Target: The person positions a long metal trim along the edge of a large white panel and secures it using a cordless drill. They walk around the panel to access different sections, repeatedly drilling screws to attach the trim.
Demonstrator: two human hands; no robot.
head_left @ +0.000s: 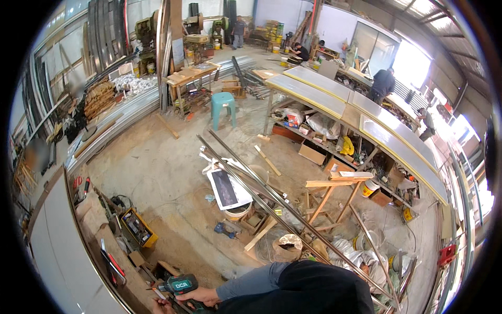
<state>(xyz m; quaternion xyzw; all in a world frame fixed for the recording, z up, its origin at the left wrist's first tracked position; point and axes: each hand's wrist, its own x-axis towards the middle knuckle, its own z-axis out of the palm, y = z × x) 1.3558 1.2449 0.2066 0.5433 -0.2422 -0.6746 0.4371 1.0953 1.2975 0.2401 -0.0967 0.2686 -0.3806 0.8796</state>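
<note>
At the bottom of the head view, my right hand [205,296] is wrapped round the grip of a dark green and black cordless drill [180,283]. Its grey sleeve comes in from the right. The drill's nose and thin bit point left, over the near end of a wooden bench strewn with tools. Just below the bit, my left hand [163,306] is partly cut off by the lower edge. Its fingers look closed near a thin piece that I cannot make out. Red-handled tools [113,266] lie on the bench ahead of that hand.
Beside the bench stands a yellow toolbox [138,228]. A blue drill [226,230] lies on the floor. Long metal bars [251,191] slant across the middle, near a wooden trestle [334,188]. A green stool [223,107] stands farther off. Other people [383,83] work at the back.
</note>
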